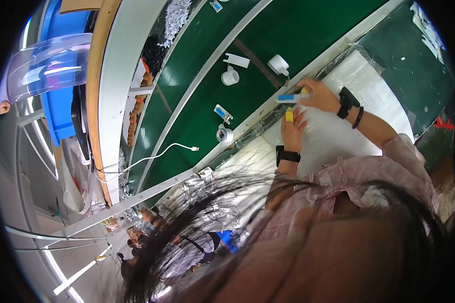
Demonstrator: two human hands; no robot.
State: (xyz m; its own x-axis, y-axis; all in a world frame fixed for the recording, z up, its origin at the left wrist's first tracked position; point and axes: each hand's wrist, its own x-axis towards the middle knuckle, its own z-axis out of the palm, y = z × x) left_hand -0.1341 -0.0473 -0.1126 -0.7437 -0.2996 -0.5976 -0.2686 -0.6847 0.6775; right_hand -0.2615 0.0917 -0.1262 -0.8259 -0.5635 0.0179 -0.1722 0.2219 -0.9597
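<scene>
Your right hand [316, 96] pinched a small white-and-blue piece [287, 98] between its fingers, over the near edge of the green belt [263, 38]. Your left hand [291, 132] was just below it, a yellow finger cover [289, 115] on one finger, its fingers raised and loosely parted; whether they touched the piece, I couldn't tell. A pale sheet [361, 81] spread beneath your right forearm. On the belt lay a white camera [224, 134], another white-and-blue piece [221, 113] beside it, and farther off, a white bracket [236, 60] near a round white part [230, 76]. A white cable [174, 146] trailed leftward.
</scene>
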